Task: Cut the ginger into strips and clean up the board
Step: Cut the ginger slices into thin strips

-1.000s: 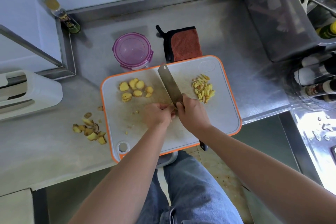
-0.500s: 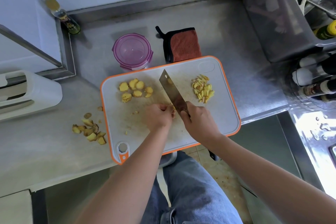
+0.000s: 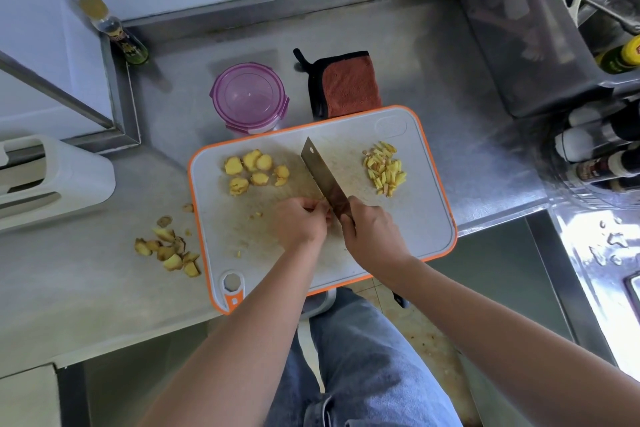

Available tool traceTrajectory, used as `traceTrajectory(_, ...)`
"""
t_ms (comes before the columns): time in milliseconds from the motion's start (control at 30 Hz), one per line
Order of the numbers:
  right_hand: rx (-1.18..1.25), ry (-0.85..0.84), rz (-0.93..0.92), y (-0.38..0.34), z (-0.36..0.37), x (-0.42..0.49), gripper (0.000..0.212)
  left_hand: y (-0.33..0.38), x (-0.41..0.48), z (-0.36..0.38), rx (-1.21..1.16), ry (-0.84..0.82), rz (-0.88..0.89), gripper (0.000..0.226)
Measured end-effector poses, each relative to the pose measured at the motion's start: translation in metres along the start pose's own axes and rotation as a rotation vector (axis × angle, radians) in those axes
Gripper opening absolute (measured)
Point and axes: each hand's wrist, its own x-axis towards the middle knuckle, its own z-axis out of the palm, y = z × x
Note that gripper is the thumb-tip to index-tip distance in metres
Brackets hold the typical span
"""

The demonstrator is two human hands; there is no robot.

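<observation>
Two hands meet mid-board. Right hand clenches the cleaver handle, blade angled away to the left. Left hand curls its fingers against the blade's heel; what they pin is hidden. Ginger slices lie far left on the board, strips far right, and scraps on the counter.

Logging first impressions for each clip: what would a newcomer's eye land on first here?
The cleaver, gripped by the right hand, slants across the orange-rimmed cutting board, the left hand curled beside its blade. Then the yellow: ginger slices far left on the board, ginger strips far right, peel scraps on the counter beside it.
</observation>
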Motion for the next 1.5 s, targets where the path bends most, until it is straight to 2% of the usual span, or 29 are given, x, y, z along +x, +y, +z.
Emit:
traceTrajectory(367,0.132,0.11,-0.011,-0.003,-0.006,0.018,0.018,0.002,-0.01,-0.002,-0.013,0.017,0.057,0.03)
traceTrajectory(500,0.103,0.091,-0.052,-0.001,-0.009,0.008,0.017,0.005,-0.016,-0.004,0.006,0.011,0.076,0.037)
traceTrajectory(933,0.004,0.01,0.014,0.002,-0.004,-0.006,0.017,0.007,-0.015,-0.002,0.068,0.051,0.08,0.036)
traceTrajectory(1100,0.037,0.017,0.017,0.0,0.004,0.001,0.018,0.009,-0.015,-0.002,0.09,0.06,0.089,0.031)
traceTrajectory(1367,0.054,0.064,-0.012,-0.004,0.007,0.015,0.018,0.007,-0.013,-0.002,0.113,0.036,0.057,0.027)
traceTrajectory(1500,0.133,0.134,0.048,0.004,-0.001,0.022,0.021,0.008,-0.016,-0.004,0.114,0.021,0.083,0.029)
